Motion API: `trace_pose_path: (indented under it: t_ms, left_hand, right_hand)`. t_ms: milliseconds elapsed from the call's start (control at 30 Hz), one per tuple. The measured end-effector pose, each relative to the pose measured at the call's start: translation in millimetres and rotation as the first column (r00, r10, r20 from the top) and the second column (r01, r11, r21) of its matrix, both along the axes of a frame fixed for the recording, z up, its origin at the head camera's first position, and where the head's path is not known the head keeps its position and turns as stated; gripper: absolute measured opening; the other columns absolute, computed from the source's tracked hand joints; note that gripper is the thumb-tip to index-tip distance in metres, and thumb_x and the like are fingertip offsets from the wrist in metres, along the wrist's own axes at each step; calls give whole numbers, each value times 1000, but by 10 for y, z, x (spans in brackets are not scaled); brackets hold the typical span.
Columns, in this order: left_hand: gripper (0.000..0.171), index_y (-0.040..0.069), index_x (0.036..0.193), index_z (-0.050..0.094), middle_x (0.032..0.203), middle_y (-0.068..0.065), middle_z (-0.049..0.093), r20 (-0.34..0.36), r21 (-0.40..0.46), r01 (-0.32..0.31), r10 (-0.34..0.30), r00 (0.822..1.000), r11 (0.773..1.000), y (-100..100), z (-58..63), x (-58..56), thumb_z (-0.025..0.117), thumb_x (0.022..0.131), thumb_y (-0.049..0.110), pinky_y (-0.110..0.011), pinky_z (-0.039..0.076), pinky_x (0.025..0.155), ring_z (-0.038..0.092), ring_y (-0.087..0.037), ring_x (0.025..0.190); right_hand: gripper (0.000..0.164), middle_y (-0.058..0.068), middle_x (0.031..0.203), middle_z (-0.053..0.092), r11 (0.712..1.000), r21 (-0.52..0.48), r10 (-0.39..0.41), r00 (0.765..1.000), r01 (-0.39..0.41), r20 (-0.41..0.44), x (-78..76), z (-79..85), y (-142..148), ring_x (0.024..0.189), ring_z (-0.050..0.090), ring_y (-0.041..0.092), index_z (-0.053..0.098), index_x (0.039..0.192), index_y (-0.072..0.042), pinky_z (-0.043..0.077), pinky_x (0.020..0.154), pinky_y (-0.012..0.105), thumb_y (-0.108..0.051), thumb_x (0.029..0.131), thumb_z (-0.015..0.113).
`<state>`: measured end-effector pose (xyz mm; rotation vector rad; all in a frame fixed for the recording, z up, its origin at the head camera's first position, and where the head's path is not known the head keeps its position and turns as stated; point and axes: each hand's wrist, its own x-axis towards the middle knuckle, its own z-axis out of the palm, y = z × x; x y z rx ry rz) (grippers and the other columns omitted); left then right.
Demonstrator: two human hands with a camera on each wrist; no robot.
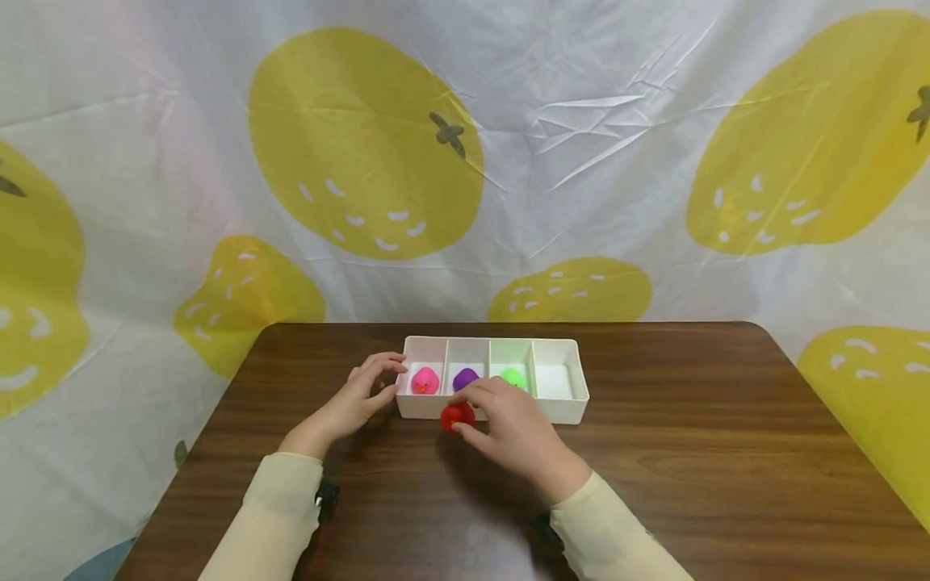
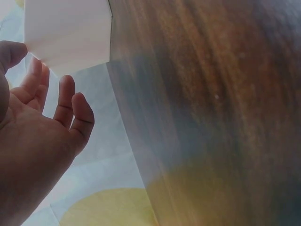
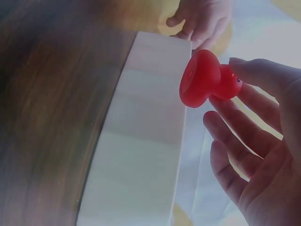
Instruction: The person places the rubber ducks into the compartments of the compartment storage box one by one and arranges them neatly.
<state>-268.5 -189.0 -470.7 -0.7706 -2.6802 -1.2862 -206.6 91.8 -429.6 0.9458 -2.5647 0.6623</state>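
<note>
My right hand (image 1: 519,428) pinches a red toy duck (image 1: 458,416) between thumb and fingertips, in front of a white divided tray (image 1: 561,411). In the right wrist view the duck (image 3: 201,79) is held by its head, its round base turned away from the palm. At the tray's left end is my left hand (image 1: 356,403), its relaxed fingers at the end wall and rim. A pink duck (image 1: 425,381) sits in the leftmost compartment, a purple duck (image 1: 465,378) in the second. The third holds a green duck (image 1: 514,377), partly hidden by my right hand.
The tray's rightmost compartment (image 1: 556,379) shows its bare white floor. Brown wood-grain tabletop (image 1: 690,452) surrounds the tray. Behind the table hangs a white curtain (image 1: 581,202) printed with yellow fruit.
</note>
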Motion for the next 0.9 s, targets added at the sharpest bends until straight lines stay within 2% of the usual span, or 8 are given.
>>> trace_pose_path:
  t_ms: [300, 500, 900]
  left_hand:
    - [26, 0, 123, 60, 147, -22, 50, -17, -4, 8, -8, 1000, 1000, 15, 4, -4, 64, 97, -1, -42, 31, 93, 52, -40, 98]
    - [29, 1, 126, 58, 151, -19, 48, 30, -24, -12, 13, 999, 1000, -3, 21, 15, 64, 98, 1, -41, 33, 91, 50, -36, 102]
    - [29, 1, 126, 58, 151, -19, 47, 39, -9, 0, 0, 999, 1000, 1, 7, -2, 64, 98, 1, -41, 33, 92, 50, -41, 103]
  right_hand:
    - [26, -7, 102, 74, 999, -23, -25, 1000, 24, -18, 10, 98, 124, 93, 65, 14, 75, 109, -22, 55, 83, 34, -28, 86, 85]
    - [25, -6, 101, 75, 998, -58, -29, 999, 27, -45, 1, 154, 187, 94, 67, 15, 76, 108, -20, 56, 83, 35, -25, 85, 86]
    - [28, -7, 102, 75, 992, -98, -77, 996, 73, -38, -45, 162, 390, 93, 67, 17, 76, 108, -19, 56, 82, 35, -22, 83, 87]
